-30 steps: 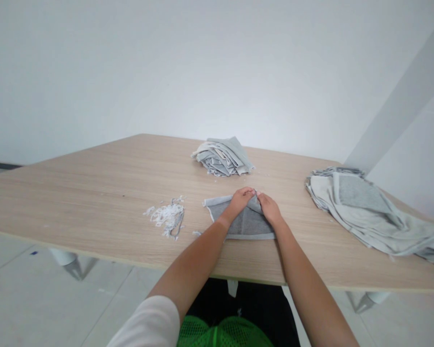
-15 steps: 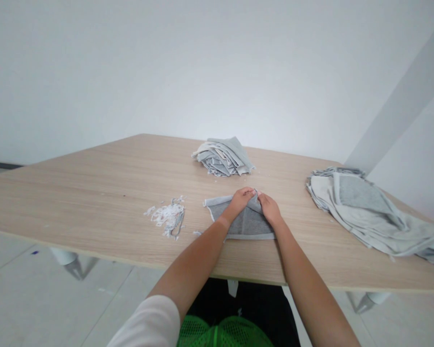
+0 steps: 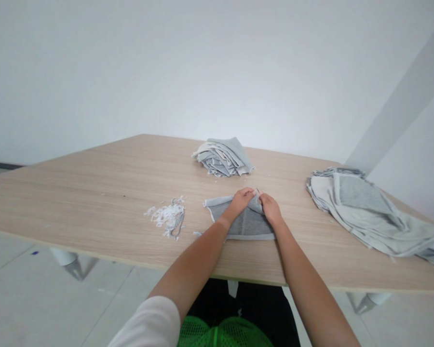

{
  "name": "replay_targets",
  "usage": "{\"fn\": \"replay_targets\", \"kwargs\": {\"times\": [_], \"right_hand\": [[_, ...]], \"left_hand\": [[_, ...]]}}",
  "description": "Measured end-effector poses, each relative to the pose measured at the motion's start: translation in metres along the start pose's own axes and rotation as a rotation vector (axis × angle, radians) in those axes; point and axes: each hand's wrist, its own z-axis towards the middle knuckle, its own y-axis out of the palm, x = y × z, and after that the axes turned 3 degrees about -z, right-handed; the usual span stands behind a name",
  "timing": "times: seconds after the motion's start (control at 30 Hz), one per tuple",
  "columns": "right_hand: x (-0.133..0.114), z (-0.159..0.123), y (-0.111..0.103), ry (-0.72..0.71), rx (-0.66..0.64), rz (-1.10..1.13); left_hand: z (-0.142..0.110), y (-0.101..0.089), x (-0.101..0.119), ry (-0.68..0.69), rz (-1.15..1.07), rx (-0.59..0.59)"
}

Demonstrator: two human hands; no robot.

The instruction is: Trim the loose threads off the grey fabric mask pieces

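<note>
My left hand [image 3: 243, 200] and right hand [image 3: 270, 208] stand close together, not quite touching, each clamped on the folded upper edge of a grey cloth piece [image 3: 248, 225]. The cloth lies flat on the wood-grain table [image 3: 94, 202], near its edge nearest me. Reference positions, taken from the cloth: folded stack of grey fabric [image 3: 222, 159] at 12 o'clock; loose fabric pile [image 3: 361, 207] at 3 o'clock; white fabric scraps [image 3: 168, 217] at 9 o'clock.
</note>
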Motion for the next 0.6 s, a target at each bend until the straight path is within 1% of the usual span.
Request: {"fn": "replay_targets", "kwargs": {"times": [0.1, 0.17, 0.2, 0.27, 0.33, 0.4, 0.47, 0.6], "right_hand": [[0.0, 0.0, 0.0, -0.029, 0.016, 0.024], [-0.002, 0.0, 0.0, -0.011, 0.033, 0.085], [-0.004, 0.0, -0.001, 0.025, 0.037, 0.14], [-0.01, 0.0, -0.003, 0.149, 0.024, 0.297], [-0.017, 0.0, -0.007, 0.278, -0.023, 0.483], [-0.023, -0.002, -0.011, 0.346, -0.075, 0.635], [-0.029, -0.003, -0.013, 0.345, -0.108, 0.704], [-0.031, -0.007, -0.013, 0.303, -0.17, 0.666]], "left_hand": [[0.0, 0.0, 0.001, -0.006, 0.011, 0.019], [-0.001, 0.0, 0.002, 0.011, 0.005, 0.029], [-0.001, 0.0, 0.002, 0.018, 0.002, 0.036], [-0.002, 0.001, 0.003, 0.013, 0.01, 0.052], [-0.003, 0.0, 0.005, -0.012, 0.038, 0.073], [-0.003, 0.0, 0.007, -0.016, 0.089, 0.105], [-0.004, -0.002, 0.009, -0.005, 0.153, 0.145], [-0.006, -0.005, 0.013, -0.019, 0.208, 0.178]]}}
